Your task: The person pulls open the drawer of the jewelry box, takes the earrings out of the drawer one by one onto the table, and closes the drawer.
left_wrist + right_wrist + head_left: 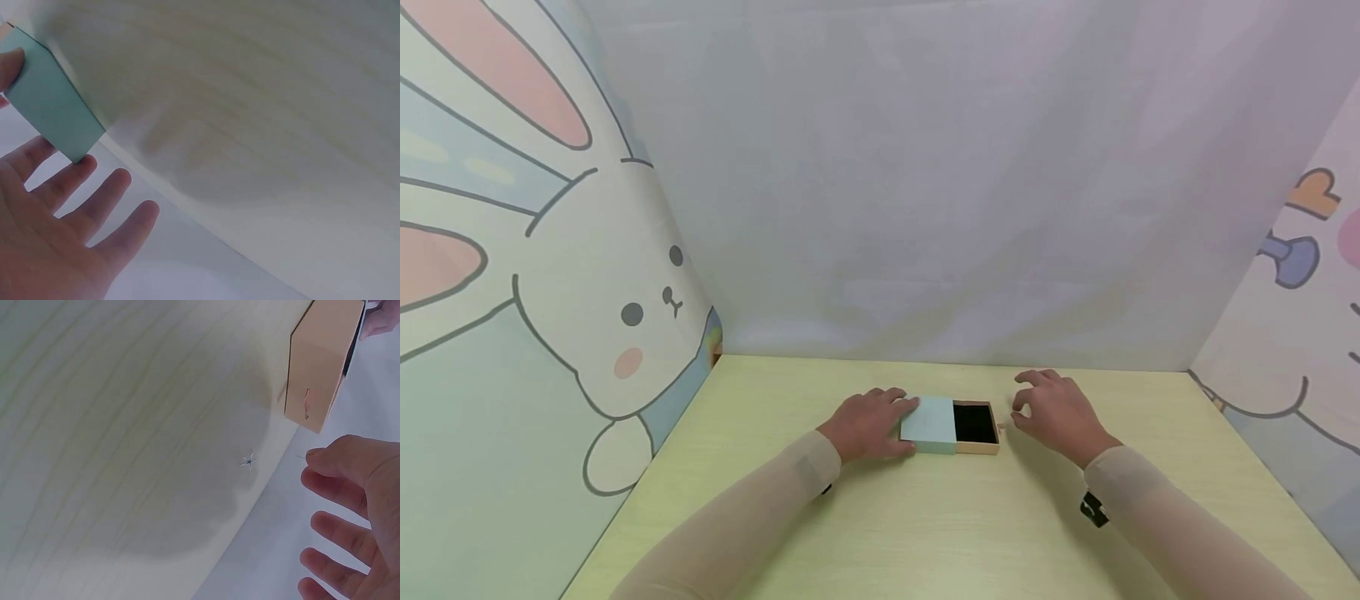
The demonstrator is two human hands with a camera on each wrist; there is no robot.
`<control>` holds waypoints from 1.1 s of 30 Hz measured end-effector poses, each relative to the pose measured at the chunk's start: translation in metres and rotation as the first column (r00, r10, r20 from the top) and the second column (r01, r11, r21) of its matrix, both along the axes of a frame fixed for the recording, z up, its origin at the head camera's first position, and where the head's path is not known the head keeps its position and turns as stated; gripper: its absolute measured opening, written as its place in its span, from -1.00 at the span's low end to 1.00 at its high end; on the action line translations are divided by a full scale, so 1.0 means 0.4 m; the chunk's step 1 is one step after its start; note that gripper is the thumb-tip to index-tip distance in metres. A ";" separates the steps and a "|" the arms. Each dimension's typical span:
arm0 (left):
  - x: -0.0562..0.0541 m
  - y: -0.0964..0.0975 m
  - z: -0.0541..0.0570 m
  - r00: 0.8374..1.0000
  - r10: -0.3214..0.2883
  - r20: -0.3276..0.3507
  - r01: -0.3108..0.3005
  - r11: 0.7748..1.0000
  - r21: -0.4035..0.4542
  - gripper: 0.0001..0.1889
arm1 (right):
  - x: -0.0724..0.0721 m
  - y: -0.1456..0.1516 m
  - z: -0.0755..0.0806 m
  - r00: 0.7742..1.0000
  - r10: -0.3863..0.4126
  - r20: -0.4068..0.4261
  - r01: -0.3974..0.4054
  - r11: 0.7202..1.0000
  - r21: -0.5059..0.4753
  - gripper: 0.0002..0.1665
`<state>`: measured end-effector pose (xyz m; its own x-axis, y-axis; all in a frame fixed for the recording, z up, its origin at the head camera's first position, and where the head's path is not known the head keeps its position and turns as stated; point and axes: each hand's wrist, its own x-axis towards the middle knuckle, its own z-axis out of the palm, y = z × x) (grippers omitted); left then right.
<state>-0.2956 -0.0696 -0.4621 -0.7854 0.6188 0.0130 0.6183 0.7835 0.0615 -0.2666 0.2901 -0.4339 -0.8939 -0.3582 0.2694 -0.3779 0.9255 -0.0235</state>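
Observation:
A small mint-green sliding box (928, 421) lies on the table, its tan drawer (977, 448) pulled out to the right and showing a black lining. My left hand (872, 425) grips the sleeve from its left end; in the left wrist view the thumb (9, 67) lies on the green side. Right of the drawer, my right hand (1056, 417) is raised, thumb and forefinger pinching a very thin strand (300, 457). A tiny silvery star (249, 461) appears near those fingertips; I cannot tell whether it hangs from the strand. A small ribbon tab (307, 403) sticks out of the drawer's end.
The pale wooden table (970, 525) runs back to a light grey curtain (925, 183). Side panels with a cartoon rabbit (602, 308) on the left and another cartoon figure (1277, 358) on the right border it.

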 end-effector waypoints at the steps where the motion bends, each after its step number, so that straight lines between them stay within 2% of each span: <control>1: 0.000 -0.001 0.000 1.000 0.000 0.000 0.000 1.000 0.001 -0.13 | 0.000 0.001 -0.001 1.000 -0.001 0.001 0.001 1.000 -0.001 -0.92; 16: 0.003 -0.002 -0.002 1.000 -0.003 -0.003 0.003 1.000 -0.002 -0.13 | 0.004 0.016 -0.003 1.000 -0.020 0.019 0.020 1.000 0.003 -0.96; 25: 0.000 -0.002 -0.001 1.000 -0.001 -0.007 0.001 1.000 -0.004 -0.13 | 0.001 0.034 -0.014 0.998 -0.053 0.043 0.053 0.998 0.016 -0.91; 33: 0.000 -0.002 0.000 1.000 0.008 0.006 -0.008 1.000 0.005 -0.13 | -0.006 0.052 -0.027 0.994 -0.080 0.070 0.078 0.997 0.027 -0.95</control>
